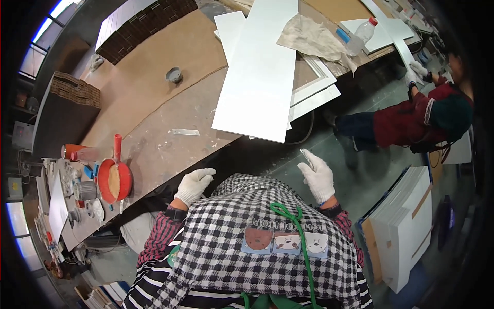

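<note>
My left hand [194, 186], in a white knit glove, is held in front of the table's near edge. Its fingers point right, loosely bent, with nothing seen in them. My right hand [319, 177], gloved the same way, is raised over the floor with thumb and fingers apart, dark marks at the fingertips. Between and beyond both hands, a long white panel [260, 77] lies on the table, its near end jutting past the edge. Neither hand touches it. Under it are more white panels and a white frame [321, 77].
A red pan [109, 180], a flat metal strip [186, 132] and a small grey bowl [174, 75] are on the brown table [154, 149]. A beige cloth [311, 38] and clear bottle [363, 33] lie far right. A co-worker [406, 121] handles a white strip; stacked panels [401, 232] stand right.
</note>
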Available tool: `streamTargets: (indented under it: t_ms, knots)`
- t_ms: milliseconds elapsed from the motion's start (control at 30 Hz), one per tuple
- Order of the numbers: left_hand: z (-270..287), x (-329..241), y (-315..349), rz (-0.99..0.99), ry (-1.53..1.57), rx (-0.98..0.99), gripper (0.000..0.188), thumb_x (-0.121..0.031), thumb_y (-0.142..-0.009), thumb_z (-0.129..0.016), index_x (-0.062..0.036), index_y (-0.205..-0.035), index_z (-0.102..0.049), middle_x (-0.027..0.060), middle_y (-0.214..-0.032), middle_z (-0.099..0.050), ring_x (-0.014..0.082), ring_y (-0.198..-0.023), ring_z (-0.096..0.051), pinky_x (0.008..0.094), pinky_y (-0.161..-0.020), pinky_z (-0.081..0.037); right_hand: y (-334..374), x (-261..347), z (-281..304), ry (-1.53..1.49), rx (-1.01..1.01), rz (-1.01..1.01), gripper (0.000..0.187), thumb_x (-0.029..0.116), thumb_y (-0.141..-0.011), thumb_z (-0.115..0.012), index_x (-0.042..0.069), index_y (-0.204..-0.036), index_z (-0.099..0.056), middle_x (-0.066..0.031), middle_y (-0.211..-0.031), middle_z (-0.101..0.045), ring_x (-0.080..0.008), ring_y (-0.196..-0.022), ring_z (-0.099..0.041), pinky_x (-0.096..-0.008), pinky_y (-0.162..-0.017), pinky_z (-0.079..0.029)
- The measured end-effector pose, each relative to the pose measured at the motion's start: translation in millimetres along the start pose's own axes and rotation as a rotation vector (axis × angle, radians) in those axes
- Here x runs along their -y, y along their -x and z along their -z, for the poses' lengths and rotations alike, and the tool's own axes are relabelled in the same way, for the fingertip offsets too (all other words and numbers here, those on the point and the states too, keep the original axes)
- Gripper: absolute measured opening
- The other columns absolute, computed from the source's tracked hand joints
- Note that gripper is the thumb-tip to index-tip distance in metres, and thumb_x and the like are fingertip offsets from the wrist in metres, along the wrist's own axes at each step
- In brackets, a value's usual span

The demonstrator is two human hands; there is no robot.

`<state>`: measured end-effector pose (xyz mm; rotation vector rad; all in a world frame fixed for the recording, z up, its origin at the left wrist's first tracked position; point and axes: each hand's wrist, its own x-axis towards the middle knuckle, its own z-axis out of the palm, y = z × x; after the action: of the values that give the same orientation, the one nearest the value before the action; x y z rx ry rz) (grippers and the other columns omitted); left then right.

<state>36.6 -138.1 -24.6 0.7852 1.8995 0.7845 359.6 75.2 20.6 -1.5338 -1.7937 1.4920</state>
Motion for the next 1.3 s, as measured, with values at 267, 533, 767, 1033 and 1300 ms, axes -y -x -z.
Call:
streamTargets:
  t_ms: [267,533,767,1033,1300]
  knots:
    - [5.6,72.4,-2.3,0.196,0.097,0.26,0.043,-0.021,-0.095,-0.06,0.0002,-0.131,-0.062,0.0143,-0.128,-0.067,0.0186,-0.112,-0.065,0.0287,-0.1,-0.049,7.8,-2.6,-11.2,-0.035,-0.126,-0.21,0.027,0.026,-0.095,-0.07,0.002,-0.108,-0.071,0.0028,-0.075,-0.06,-0.0044,-0.058,-0.053,-0.0222,-0.05,-0.046]
    - [30.6,59.7,-17.4,0.128,0.056,0.378,0.046,-0.019,-0.094,-0.06,0.0023,-0.135,-0.058,0.0143,-0.125,-0.069,0.0192,-0.107,-0.067,0.0297,-0.097,-0.05,23.2,-3.3,-21.6,-0.031,-0.189,-0.321,0.028,0.028,-0.094,-0.07,0.001,-0.1,-0.071,0.001,-0.071,-0.06,-0.0062,-0.055,-0.053,-0.0247,-0.05,-0.046]
    - [41.3,62.2,-32.3,0.094,0.174,0.521,0.045,-0.016,-0.096,-0.058,0.0049,-0.136,-0.055,0.017,-0.133,-0.063,0.0231,-0.121,-0.061,0.0315,-0.105,-0.046,32.3,13.2,-42.2,-0.005,-0.179,-0.358,0.025,0.027,-0.094,-0.069,0.002,-0.099,-0.071,0.0012,-0.07,-0.06,-0.0063,-0.054,-0.053,-0.0249,-0.05,-0.046]
    - [62.2,47.8,-9.9,-0.077,0.334,0.603,0.046,-0.014,-0.095,-0.068,0.0026,-0.136,-0.056,0.0135,-0.133,-0.064,0.0214,-0.118,-0.061,0.0306,-0.104,-0.047,28.1,11.2,-61.0,0.051,0.003,-0.455,0.028,0.029,-0.095,-0.067,0.002,-0.101,-0.071,0.0008,-0.071,-0.062,-0.0074,-0.057,-0.057,-0.0251,-0.053,-0.048]
    - [72.3,14.0,33.2,0.059,0.208,0.325,0.046,-0.017,-0.095,-0.067,-0.0017,-0.138,-0.057,0.0142,-0.133,-0.064,0.0199,-0.11,-0.064,0.0309,-0.099,-0.049,5.8,14.5,-70.5,0.287,0.363,-0.237,0.036,0.037,-0.099,-0.056,0.004,-0.095,-0.069,-0.0068,-0.074,-0.066,-0.0165,-0.067,-0.064,-0.0303,-0.067,-0.051]
